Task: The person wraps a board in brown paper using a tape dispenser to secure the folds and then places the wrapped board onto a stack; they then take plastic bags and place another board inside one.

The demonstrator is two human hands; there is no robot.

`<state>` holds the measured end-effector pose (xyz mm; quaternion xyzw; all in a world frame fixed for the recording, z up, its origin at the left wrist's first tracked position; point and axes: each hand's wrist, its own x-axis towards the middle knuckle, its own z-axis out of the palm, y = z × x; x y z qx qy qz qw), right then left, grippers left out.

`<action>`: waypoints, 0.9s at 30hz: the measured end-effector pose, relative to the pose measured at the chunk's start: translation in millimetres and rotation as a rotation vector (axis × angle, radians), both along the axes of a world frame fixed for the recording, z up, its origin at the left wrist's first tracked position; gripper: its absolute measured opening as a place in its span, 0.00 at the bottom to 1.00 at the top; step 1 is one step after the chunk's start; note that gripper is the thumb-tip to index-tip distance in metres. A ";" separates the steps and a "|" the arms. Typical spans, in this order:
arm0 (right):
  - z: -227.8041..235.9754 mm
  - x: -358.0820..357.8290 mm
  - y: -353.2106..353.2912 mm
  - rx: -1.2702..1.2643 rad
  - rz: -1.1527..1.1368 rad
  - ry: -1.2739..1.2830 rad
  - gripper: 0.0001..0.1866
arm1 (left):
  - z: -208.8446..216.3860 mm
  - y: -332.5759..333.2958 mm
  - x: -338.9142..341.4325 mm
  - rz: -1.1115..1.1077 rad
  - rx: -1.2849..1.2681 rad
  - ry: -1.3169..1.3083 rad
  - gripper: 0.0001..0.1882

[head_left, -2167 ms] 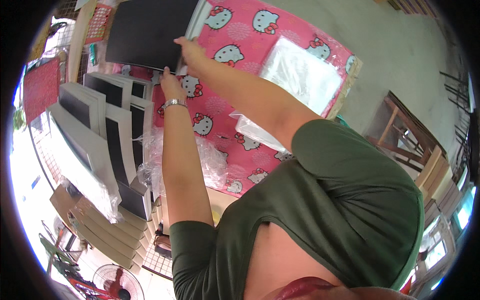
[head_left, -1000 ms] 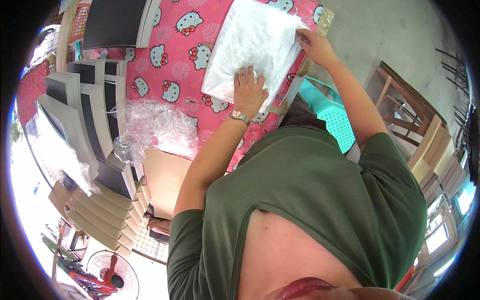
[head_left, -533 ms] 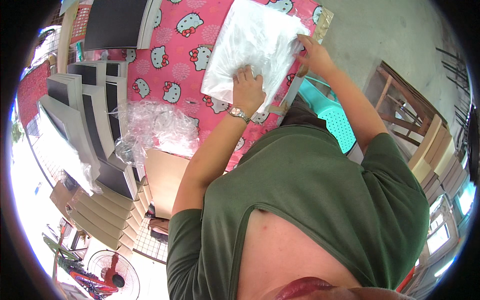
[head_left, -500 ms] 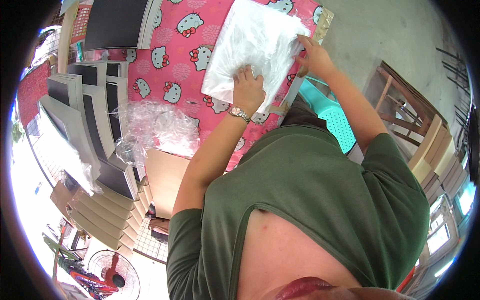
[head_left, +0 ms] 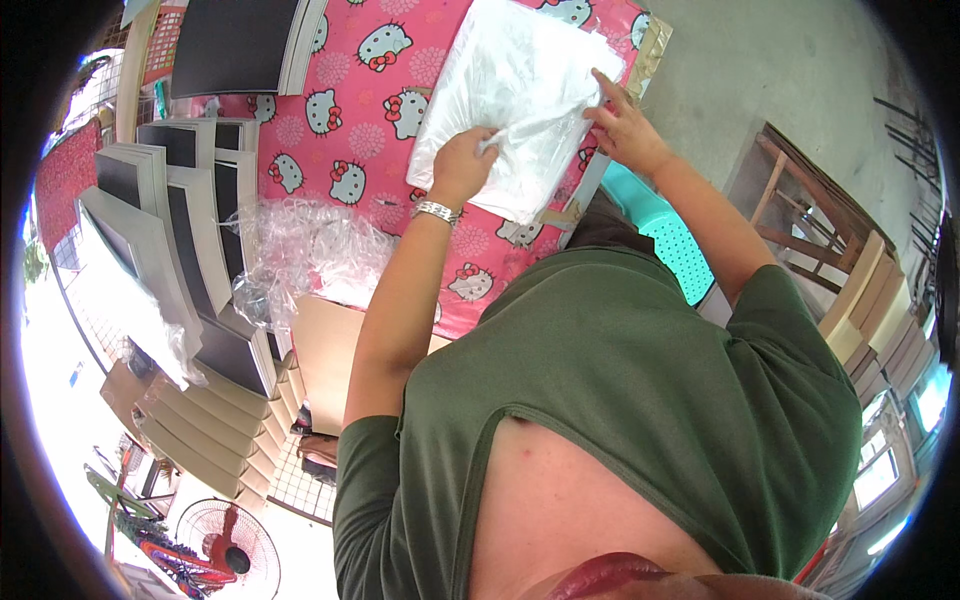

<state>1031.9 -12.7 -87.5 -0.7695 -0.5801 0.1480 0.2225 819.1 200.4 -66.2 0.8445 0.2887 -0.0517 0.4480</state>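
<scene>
Pinching the plastic sheets [head_left: 535, 75] with my left hand [head_left: 463, 168], I had my right hand [head_left: 632, 132] half-spread. A fold was up, no sheet free.

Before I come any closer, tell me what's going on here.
A person is handling a flat pile of plastic on the pink table. Of their hands, the left hand pinches a fold of it, while the right hand is at its right edge, fingers spread. Crumpled wrap and black panels lie off to the left.
</scene>
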 end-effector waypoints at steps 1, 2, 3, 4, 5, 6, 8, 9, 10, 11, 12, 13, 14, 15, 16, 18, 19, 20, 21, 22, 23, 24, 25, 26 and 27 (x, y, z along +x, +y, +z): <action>1.2 -1.2 0.3 -0.031 0.059 -0.080 0.25 | 1.1 7.5 -0.6 0.053 -0.067 0.027 0.09; 2.2 -2.1 0.9 -0.071 0.077 -0.087 0.26 | 2.4 16.2 -1.2 0.106 -0.135 0.054 0.09; 6.3 -4.0 3.8 -0.111 0.095 -0.094 0.27 | 3.7 26.4 -3.4 0.177 -0.237 -0.005 0.09; 9.7 -5.8 5.4 -0.151 0.112 -0.102 0.27 | 5.0 39.1 -5.0 0.245 -0.338 -0.067 0.09; 12.1 -8.8 5.3 -0.140 0.079 -0.134 0.28 | 6.7 53.3 -6.6 0.314 -0.439 -0.129 0.09; 14.7 -12.8 5.0 -0.129 0.047 -0.165 0.29 | 8.7 71.1 -8.1 0.391 -0.515 -0.170 0.09; 15.1 -14.8 1.3 -0.174 0.020 -0.201 0.31 | 24.1 103.2 -3.0 0.552 -0.623 -0.223 0.08; 14.4 -13.9 -2.7 -0.227 0.027 -0.205 0.32 | 33.5 117.1 -0.5 0.636 -0.651 -0.237 0.08; 14.2 -13.8 -3.2 -0.273 0.041 -0.209 0.32 | 32.3 137.5 -6.0 0.674 -0.595 -0.302 0.08; 14.0 -13.7 -2.7 -0.269 0.048 -0.197 0.32 | 29.5 157.4 -10.7 0.709 -0.540 -0.365 0.08; 13.2 -12.4 -4.0 -0.272 0.048 -0.185 0.32 | 30.4 167.5 -9.9 0.771 -0.562 -0.378 0.09; 13.1 -10.8 -5.2 -0.274 0.046 -0.175 0.32 | 32.3 178.9 -8.9 0.832 -0.583 -0.392 0.09; 14.9 -11.4 -0.8 -0.267 0.060 -0.166 0.31 | 17.3 202.3 -32.3 0.864 -0.500 -0.372 0.10; 16.4 -12.4 4.9 -0.256 0.081 -0.156 0.31 | 1.2 225.4 -62.3 0.937 -0.402 -0.373 0.11; 17.6 -13.4 12.0 -0.239 0.108 -0.144 0.30 | -10.2 245.3 -95.8 1.014 -0.298 -0.374 0.12; 9.0 -8.3 1.5 -0.246 0.086 -0.180 0.32 | -6.5 222.9 -68.1 1.063 -0.024 -0.408 0.18; 5.0 -5.9 -6.4 -0.257 0.069 -0.196 0.33 | 6.7 191.7 -42.3 0.877 0.306 -0.373 0.20; 3.0 -4.6 -11.1 -0.270 0.058 -0.214 0.33 | 22.4 160.8 -23.8 0.680 0.636 -0.337 0.22; 1.7 -4.7 -12.6 -0.274 0.061 -0.231 0.32 | 32.1 129.5 -13.4 0.475 0.965 -0.291 0.24; 2.0 -5.4 -10.1 -0.266 0.076 -0.249 0.32 | 29.7 96.6 -12.6 0.301 0.798 -0.298 0.28; 1.9 -5.9 -8.8 -0.271 0.084 -0.248 0.32 | 30.3 62.0 -9.1 0.190 0.403 -0.321 0.32; 2.7 -6.7 -6.0 -0.274 0.097 -0.251 0.32 | 17.0 45.1 -13.9 -0.141 0.377 -0.265 0.34; 2.5 -6.2 -7.2 -0.290 0.097 -0.255 0.32 | 14.9 26.8 -13.3 -0.452 0.412 -0.168 0.33; 2.7 -6.7 -5.4 -0.266 0.102 -0.239 0.32 | -1.1 11.3 -22.4 -0.535 0.394 -0.054 0.35; 1.6 -6.6 -4.9 -0.248 0.099 -0.225 0.32 | -12.1 0.4 -29.9 -0.533 0.355 -0.019 0.36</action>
